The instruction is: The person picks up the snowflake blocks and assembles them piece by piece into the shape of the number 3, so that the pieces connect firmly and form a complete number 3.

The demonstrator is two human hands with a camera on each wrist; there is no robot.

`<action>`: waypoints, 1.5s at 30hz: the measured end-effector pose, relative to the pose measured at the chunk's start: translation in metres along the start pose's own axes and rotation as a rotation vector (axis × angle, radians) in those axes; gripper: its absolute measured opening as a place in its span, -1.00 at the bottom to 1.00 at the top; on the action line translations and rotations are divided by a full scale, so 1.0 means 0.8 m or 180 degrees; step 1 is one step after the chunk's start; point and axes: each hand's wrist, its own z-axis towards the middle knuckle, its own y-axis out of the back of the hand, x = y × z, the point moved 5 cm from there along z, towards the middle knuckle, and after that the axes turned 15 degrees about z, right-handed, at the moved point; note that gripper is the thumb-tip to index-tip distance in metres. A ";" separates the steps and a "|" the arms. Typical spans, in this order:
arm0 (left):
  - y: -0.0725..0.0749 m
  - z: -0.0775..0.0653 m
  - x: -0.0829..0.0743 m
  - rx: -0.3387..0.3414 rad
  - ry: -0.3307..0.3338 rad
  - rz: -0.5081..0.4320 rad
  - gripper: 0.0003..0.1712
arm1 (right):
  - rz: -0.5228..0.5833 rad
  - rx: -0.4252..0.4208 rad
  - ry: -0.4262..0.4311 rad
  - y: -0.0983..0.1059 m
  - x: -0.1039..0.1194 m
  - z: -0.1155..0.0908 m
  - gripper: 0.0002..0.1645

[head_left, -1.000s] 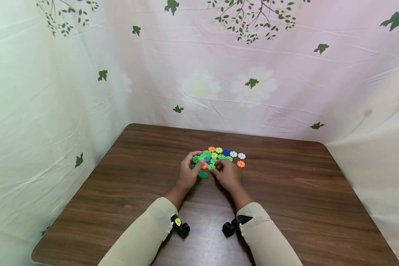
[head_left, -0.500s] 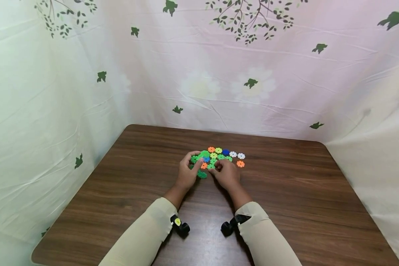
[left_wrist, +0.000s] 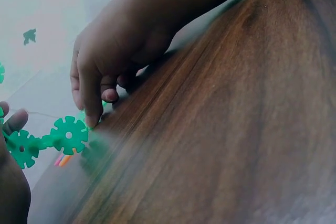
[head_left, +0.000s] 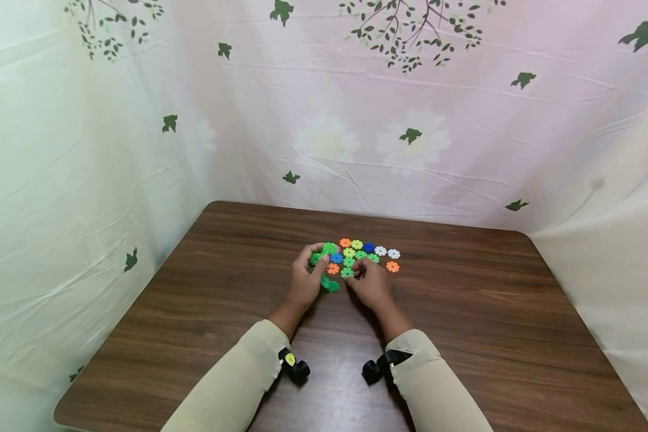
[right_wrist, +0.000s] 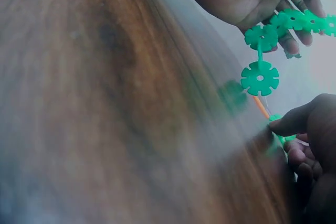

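Observation:
My left hand [head_left: 305, 281] holds a linked chain of green notched discs [right_wrist: 294, 20] above the table. Its lower end, a green disc [right_wrist: 260, 78], hangs free in the right wrist view. To its right, my right hand [head_left: 372, 281] has thumb and index finger at a separate green notched disc [head_left: 347, 272], low over the tabletop; in the right wrist view the fingers partly hide this disc. Between and beyond the hands lie loose discs, among them a blue one [head_left: 336, 258] and an orange one [head_left: 332, 269].
Behind the right hand, more loose discs spread over the brown wooden table [head_left: 464, 312]: dark blue [head_left: 368, 247], white [head_left: 393, 254], yellow [head_left: 357, 245] and orange [head_left: 392, 267]. A patterned cloth [head_left: 324, 108] hangs behind the table.
The green chain in my left hand has turned slightly, uncovering a pink disc behind it. My right hand stays almost in place at the green disc, and the head view shifts a little.

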 end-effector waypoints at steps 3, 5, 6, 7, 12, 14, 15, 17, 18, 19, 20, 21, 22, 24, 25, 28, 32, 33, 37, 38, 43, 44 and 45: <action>-0.001 0.000 0.000 0.0026 -0.0083 -0.0033 -0.61 | 0.0219 0.0017 0.0050 0.002 -0.001 0.000 -0.74; -0.002 0.001 -0.001 0.0052 -0.0128 -0.0018 -0.59 | 0.0376 0.0024 0.0101 0.003 -0.001 0.000 -0.75; -0.002 0.001 -0.001 0.0067 -0.0147 -0.0003 -0.58 | 0.0447 0.0034 0.0121 0.003 -0.002 0.000 -0.75; -0.002 0.001 -0.002 0.0083 -0.0157 0.0018 -0.57 | 0.0510 0.0047 0.0142 0.004 -0.003 0.000 -0.73; -0.004 0.001 -0.002 0.0138 -0.0152 0.0099 -0.55 | 0.0622 0.0109 0.0233 0.003 -0.005 0.001 -0.54; -0.004 0.001 -0.002 0.0154 -0.0140 0.0116 -0.54 | 0.0611 0.0143 0.0253 0.003 -0.005 0.000 -0.55; -0.004 0.001 -0.001 0.0161 -0.0140 0.0118 -0.53 | 0.0617 0.0163 0.0261 0.003 -0.005 -0.001 -0.56; -0.005 0.000 -0.001 0.0164 -0.0142 0.0134 -0.52 | 0.0619 0.0205 0.0272 0.004 -0.005 -0.002 -0.58; -0.006 0.000 -0.002 0.0163 -0.0142 0.0146 -0.52 | 0.0629 0.0231 0.0272 0.004 -0.005 -0.003 -0.59; -0.006 -0.001 -0.002 0.0161 -0.0148 0.0157 -0.52 | 0.0644 0.0249 0.0266 0.005 -0.005 -0.004 -0.59; -0.007 -0.001 -0.002 0.0158 -0.0149 0.0183 -0.52 | 0.0652 0.0258 0.0264 0.005 -0.006 -0.005 -0.59; -0.007 -0.001 -0.001 0.0154 -0.0152 0.0204 -0.53 | 0.0663 0.0265 0.0254 0.006 -0.006 -0.005 -0.58; -0.008 -0.002 -0.001 0.0155 -0.0144 0.0222 -0.53 | 0.0667 0.0263 0.0241 0.007 -0.006 -0.005 -0.57; -0.008 -0.003 -0.001 0.0152 -0.0139 0.0237 -0.53 | 0.0681 0.0250 0.0224 0.009 -0.007 -0.006 -0.55; -0.009 -0.003 -0.001 0.0149 -0.0134 0.0225 -0.53 | 0.0700 0.0246 0.0214 0.010 -0.006 -0.006 -0.54; -0.010 -0.002 -0.001 0.0134 -0.0127 0.0204 -0.53 | 0.0749 0.0255 0.0212 0.012 -0.004 -0.006 -0.51; -0.011 -0.002 -0.001 0.0136 -0.0158 0.0242 -0.53 | 0.0915 0.0292 0.0261 0.013 0.001 -0.007 -0.52; -0.011 -0.001 -0.001 0.0138 -0.0172 0.0263 -0.53 | 0.0965 0.0297 0.0278 0.013 0.002 -0.008 -0.52; -0.011 -0.001 -0.003 0.0128 -0.0225 0.0337 -0.53 | 0.1194 0.0275 0.0322 0.014 0.009 -0.009 -0.55; -0.012 -0.001 -0.003 0.0126 -0.0235 0.0353 -0.53 | 0.1234 0.0259 0.0337 0.015 0.011 -0.009 -0.56; -0.012 0.000 -0.003 0.0132 -0.0282 0.0401 -0.55 | 0.1499 0.0096 0.0338 0.021 0.025 -0.011 -0.58; -0.012 0.000 -0.003 0.0143 -0.0285 0.0420 -0.55 | 0.1545 0.0071 0.0332 0.023 0.027 -0.011 -0.59; -0.012 0.000 -0.003 0.0156 -0.0285 0.0437 -0.55 | 0.1609 0.0045 0.0334 0.024 0.030 -0.011 -0.60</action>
